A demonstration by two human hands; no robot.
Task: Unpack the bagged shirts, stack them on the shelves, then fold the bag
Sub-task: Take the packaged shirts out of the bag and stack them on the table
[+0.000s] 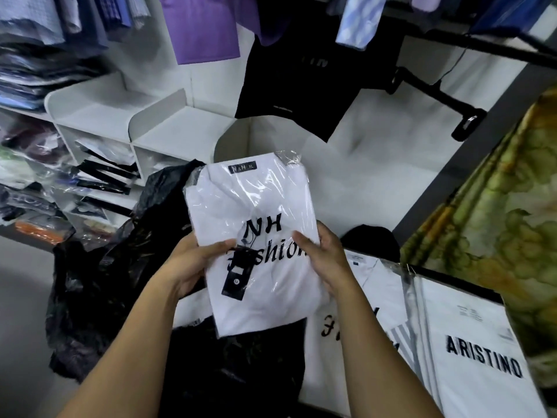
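A white shirt [259,206] in a clear plastic sleeve, printed "NH Fashion" with a black tag, is held up in the middle of the view. My left hand [197,260] grips its left edge, thumb on the front. My right hand [324,260] grips its right edge the same way. Below and to the left lies the crumpled black bag [99,285], open and slack. More packed white shirts [470,351] lie at the lower right, one marked "ARISTINO". White shelves [168,128] stand at the back left.
The left shelf compartments hold several packed shirts [99,176]. Folded shirts are stacked at the upper left. A purple shirt and a black T-shirt [304,86] hang from a black rail above. A green and yellow patterned curtain [497,221] hangs at the right.
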